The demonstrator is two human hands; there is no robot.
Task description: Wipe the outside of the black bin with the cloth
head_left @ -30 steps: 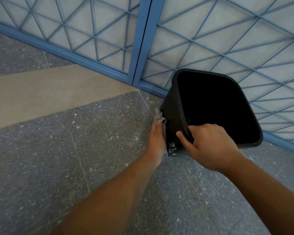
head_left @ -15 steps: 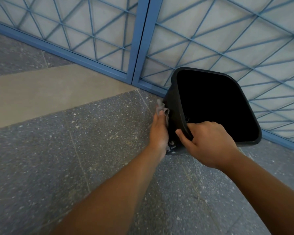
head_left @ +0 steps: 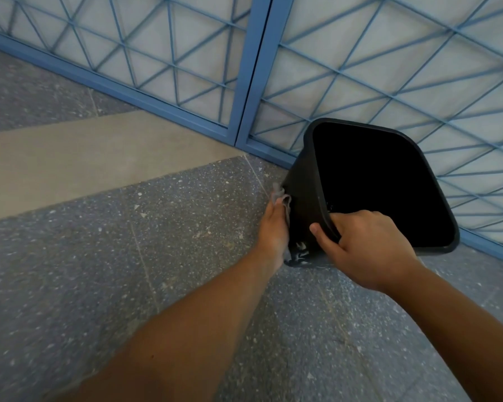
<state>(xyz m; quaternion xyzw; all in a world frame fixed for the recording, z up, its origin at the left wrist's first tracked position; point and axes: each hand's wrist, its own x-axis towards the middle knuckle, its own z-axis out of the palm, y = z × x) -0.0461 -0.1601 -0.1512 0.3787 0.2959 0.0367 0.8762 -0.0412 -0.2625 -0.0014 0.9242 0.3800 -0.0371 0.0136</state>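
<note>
The black plastic bin point(head_left: 302, 204), tilted on the speckled grey stone floor point(head_left: 128, 256) beside a blue metal lattice screen point(head_left: 186, 68), has its rim gripped by the right hand point(head_left: 366, 248). The left hand point(head_left: 275, 227) presses a grey cloth point(head_left: 283, 198) flat against the bin's outer side wall, fingers straight.

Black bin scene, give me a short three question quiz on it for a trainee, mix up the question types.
1. True or false: the right hand grips the rim of the black bin.
2. Multiple choice: where is the cloth? A) lying on the floor away from the bin B) between the left hand and the bin's outer side C) draped over the blue grille
3. Fill in: the bin stands tilted on the speckled grey ____.

Key: 1 true; 2 B; 3 floor.
</note>
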